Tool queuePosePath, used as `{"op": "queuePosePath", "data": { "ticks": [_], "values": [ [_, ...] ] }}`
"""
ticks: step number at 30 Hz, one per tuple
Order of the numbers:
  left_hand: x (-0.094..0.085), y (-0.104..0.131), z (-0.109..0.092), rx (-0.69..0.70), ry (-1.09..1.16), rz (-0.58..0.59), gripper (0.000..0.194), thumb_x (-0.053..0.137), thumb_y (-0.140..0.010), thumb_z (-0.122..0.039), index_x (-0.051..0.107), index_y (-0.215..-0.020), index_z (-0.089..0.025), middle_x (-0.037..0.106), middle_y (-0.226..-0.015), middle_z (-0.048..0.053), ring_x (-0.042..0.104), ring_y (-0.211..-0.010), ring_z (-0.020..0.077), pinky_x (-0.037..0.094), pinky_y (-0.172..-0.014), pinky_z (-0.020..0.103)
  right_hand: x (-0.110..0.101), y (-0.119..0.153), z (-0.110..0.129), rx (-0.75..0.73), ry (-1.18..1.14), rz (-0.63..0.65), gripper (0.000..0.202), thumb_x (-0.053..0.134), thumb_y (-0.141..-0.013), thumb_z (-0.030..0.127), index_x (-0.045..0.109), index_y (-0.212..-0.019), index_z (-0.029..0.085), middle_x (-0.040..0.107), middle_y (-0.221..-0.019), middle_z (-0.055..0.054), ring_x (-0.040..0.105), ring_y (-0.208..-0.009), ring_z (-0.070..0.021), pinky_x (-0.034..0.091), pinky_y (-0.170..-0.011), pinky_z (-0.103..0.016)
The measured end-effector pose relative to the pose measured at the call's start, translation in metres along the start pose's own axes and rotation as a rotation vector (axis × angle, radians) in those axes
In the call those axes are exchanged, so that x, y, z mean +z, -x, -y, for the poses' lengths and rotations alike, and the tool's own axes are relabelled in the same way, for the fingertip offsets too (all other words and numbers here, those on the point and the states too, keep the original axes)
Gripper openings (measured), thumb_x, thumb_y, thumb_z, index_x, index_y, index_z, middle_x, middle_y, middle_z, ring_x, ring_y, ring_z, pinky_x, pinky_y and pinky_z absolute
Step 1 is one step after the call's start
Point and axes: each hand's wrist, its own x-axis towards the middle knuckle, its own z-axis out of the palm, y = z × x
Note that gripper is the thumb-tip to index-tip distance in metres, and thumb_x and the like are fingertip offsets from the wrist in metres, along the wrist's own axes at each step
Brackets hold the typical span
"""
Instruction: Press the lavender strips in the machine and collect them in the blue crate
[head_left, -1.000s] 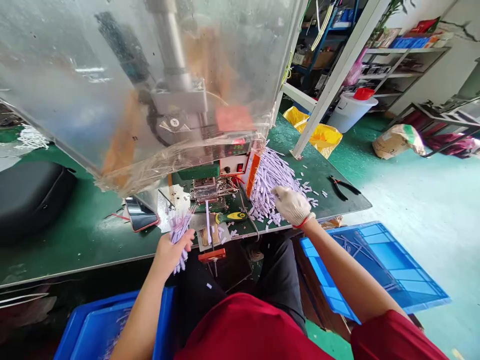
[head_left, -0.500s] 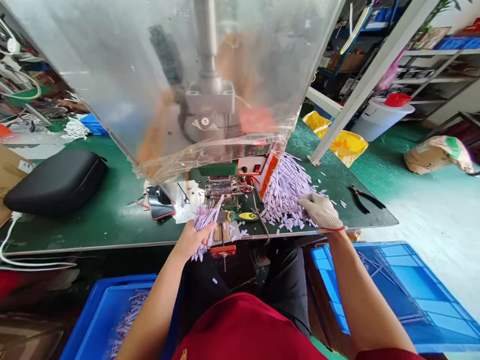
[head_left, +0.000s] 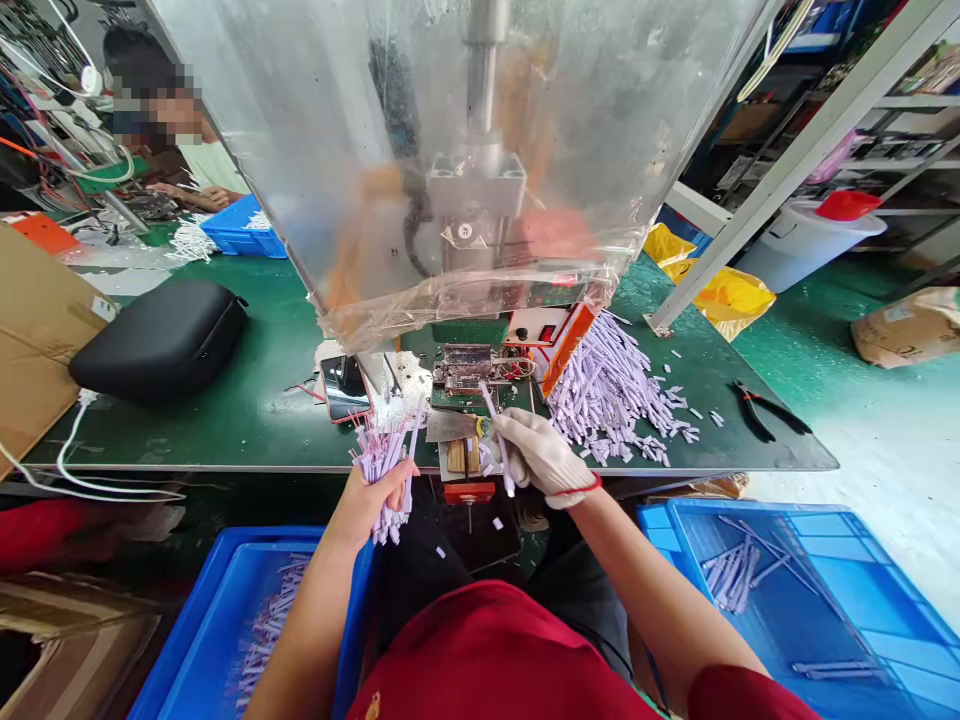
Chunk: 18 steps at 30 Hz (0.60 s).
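My bare left hand [head_left: 366,500] is closed around a bundle of lilac strips [head_left: 382,455] with thin reddish wire ends sticking up. It is at the bench's front edge. To its right, my right hand [head_left: 544,458], in a white glove, pinches a single lilac strip [head_left: 490,408] that stands tilted in front of a small metal fixture [head_left: 466,370]. A scraper [head_left: 450,427] lies just left of the glove, its handle mostly hidden. Beyond the right hand, a heap of short lilac pieces [head_left: 611,385] covers the bench beside an orange-edged control box [head_left: 566,350].
A cloudy plastic shield [head_left: 337,120] hangs over the fixture. A phone [head_left: 345,388] and black case [head_left: 161,340] lie left; pliers [head_left: 769,412] lie right. Blue bins [head_left: 214,600] [head_left: 892,580] with strips flank my legs. Another person [head_left: 217,165] sits at the far left.
My right hand has moved left from the heap to the fixture and now holds a single strip. My left hand keeps its bundle. The camera view has turned left.
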Motion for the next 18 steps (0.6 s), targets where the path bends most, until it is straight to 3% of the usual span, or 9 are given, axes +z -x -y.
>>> {"op": "queuePosePath", "data": {
  "ticks": [6,18],
  "values": [
    [-0.007,0.005,0.010,-0.047,0.084,-0.043,0.036,0.076,-0.075,-0.049,0.071,-0.077,-0.014,0.052,-0.047,-0.004,0.049,-0.043,0.0107,0.041,-0.046,0.023,0.028,-0.041,-0.022,0.026,0.020,-0.092,0.034,0.061,-0.083,0.053,0.051,-0.074,0.021,0.060,-0.051,0.003,0.050,-0.031,-0.0110,0.036,-0.027,-0.019],
    [-0.005,0.004,0.011,-0.024,0.084,0.019,0.033,0.073,-0.080,-0.044,0.069,-0.072,-0.012,0.067,-0.064,0.004,0.050,-0.044,0.0083,0.039,-0.044,0.022,0.032,-0.054,-0.027,0.070,-0.101,-0.099,0.030,0.061,-0.081,0.045,0.055,-0.069,0.019,0.059,-0.049,0.000,0.051,-0.030,-0.0127,0.036,-0.026,-0.021]
  ]
}}
